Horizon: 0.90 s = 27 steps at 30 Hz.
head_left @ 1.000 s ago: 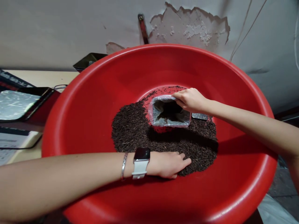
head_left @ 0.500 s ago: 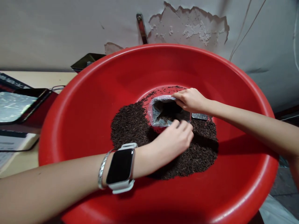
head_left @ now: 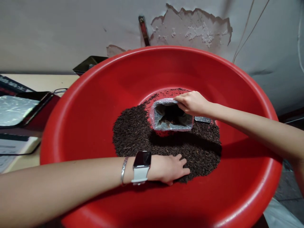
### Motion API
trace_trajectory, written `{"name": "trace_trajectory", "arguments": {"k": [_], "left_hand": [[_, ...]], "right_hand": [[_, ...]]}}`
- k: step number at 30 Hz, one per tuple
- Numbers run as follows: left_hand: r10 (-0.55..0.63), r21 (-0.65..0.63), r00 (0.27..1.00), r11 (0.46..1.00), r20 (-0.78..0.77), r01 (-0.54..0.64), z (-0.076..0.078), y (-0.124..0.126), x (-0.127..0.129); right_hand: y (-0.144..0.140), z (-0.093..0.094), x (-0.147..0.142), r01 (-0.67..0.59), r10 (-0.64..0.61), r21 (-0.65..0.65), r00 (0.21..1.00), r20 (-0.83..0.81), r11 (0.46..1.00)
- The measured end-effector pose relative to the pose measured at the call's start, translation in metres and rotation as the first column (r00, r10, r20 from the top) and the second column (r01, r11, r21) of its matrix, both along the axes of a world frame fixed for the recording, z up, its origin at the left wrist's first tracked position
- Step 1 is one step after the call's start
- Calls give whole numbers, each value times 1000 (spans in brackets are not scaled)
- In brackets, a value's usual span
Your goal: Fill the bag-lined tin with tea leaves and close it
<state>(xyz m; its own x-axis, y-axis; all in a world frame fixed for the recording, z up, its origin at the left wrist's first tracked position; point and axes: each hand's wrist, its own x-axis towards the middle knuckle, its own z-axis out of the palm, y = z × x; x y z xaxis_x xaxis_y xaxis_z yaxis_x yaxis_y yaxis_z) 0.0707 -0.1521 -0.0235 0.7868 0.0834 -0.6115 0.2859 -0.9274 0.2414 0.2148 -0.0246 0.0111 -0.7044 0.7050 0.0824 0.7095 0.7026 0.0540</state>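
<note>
Dark, dry loose tea leaves (head_left: 133, 126) lie heaped on the floor of a large red plastic basin (head_left: 87, 107). My right hand (head_left: 193, 103) pinches the far right rim of a clear-and-silvery lined bag (head_left: 173, 127). The bag's mouth gapes toward me, with some leaves visible inside and its depth in shadow. My left hand (head_left: 172, 167), wearing a watch with a pale strap (head_left: 141, 174) and a silver bracelet, rests palm down on the near side of the heap. Its fingers are spread on the leaves; the underside of the palm is hidden.
Behind my right wrist, a small silvery flat object (head_left: 202, 119) lies on the leaves. On the table at left stand a dark box with a silvery lining (head_left: 17, 109) and some papers. Another dark open container (head_left: 89, 63) is behind the basin, against the peeling wall (head_left: 192, 28).
My left hand has moved from beside the bag's mouth down toward me onto the leaves, and its fingers have spread. The right hand still grips the bag in nearly the same place.
</note>
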Motion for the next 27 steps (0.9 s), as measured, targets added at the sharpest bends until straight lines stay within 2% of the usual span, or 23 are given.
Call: {"name": "trace_trajectory", "arguments": {"k": [2,5,8,9,11,14,15,16,17,20,21,23,25,27], "left_hand": [[-46,11,999,999,16,46,4,-3,-2],[-81,45,986,996,142,75,9,-5,-4],[-60,220,918,975,391,-31,18,-2,-4],[-63,305,887,948,457,-90,23,1,-3],[-50,470,860,853,508,-228,34,9,-3],[72,636,892,675,447,-373,46,19,-5],[100,659,895,642,436,-393,47,20,-5],[95,659,896,646,434,-387,46,20,-6],[62,630,896,690,440,-357,43,17,-6],[-18,389,899,905,437,-171,27,5,-6],[-7,291,918,949,396,-118,20,0,-7],[57,147,968,985,245,-95,9,-6,-8],[137,83,988,986,71,-142,0,-9,-8],[194,45,981,980,-22,-193,-7,-9,-6]], "right_hand": [[0,0,0,4,-4,-7,1000,6,1000],[-1,1,0,6,-5,-9,1000,14,1000],[-2,1,0,4,-4,-4,1000,0,1000],[-2,1,0,6,-6,-4,1000,-1,1000],[-1,0,0,13,-13,-5,1000,-1,1000],[0,-1,0,15,-15,0,1000,-10,1000],[0,-1,0,16,-16,3,1000,-13,1000],[0,-2,0,17,-17,7,1000,-14,1000],[0,-1,0,17,-17,10,1000,-14,1000],[0,0,0,16,-16,5,1000,0,1000],[0,0,0,14,-14,2,1000,4,1000],[-1,0,0,13,-13,0,1000,8,1000],[0,0,0,14,-14,3,1000,7,1000],[0,-1,1,13,-14,7,1000,4,1000]]}}
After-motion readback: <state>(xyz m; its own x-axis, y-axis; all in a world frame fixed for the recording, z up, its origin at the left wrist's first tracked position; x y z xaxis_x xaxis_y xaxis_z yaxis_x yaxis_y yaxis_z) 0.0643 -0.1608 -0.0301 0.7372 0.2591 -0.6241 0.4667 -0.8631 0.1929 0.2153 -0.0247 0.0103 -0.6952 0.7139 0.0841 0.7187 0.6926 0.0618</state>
